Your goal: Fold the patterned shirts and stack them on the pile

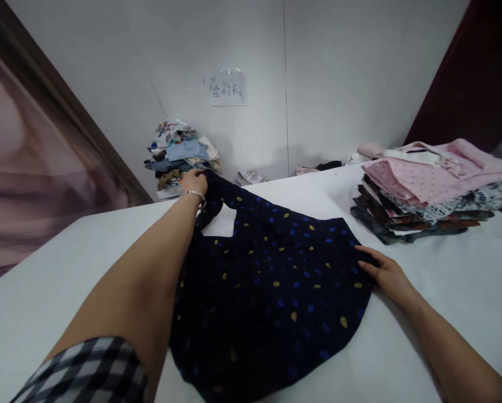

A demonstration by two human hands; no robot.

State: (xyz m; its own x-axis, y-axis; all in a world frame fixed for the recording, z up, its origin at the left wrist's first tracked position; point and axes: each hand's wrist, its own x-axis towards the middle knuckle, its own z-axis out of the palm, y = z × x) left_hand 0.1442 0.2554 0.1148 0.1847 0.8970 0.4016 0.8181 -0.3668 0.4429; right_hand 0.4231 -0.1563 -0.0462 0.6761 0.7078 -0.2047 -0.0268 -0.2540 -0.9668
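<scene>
A dark dotted shirt (272, 291) lies spread on the white table (444, 313). The left hand (194, 182) pinches the shirt's far corner, grip clamped on the cloth, fingertips hidden in the fold. The right hand (385, 271) lies flat on the shirt's right edge, fingers together, gripping nothing. The left forearm covers the shirt's left side; its near hem is cut off. Right of the shirt sits a folded stack (436, 190); beyond it, a jumbled pile (181, 154), hard to make out.

bare table (66, 268) left, folded stack (427, 196) blocking right
</scene>
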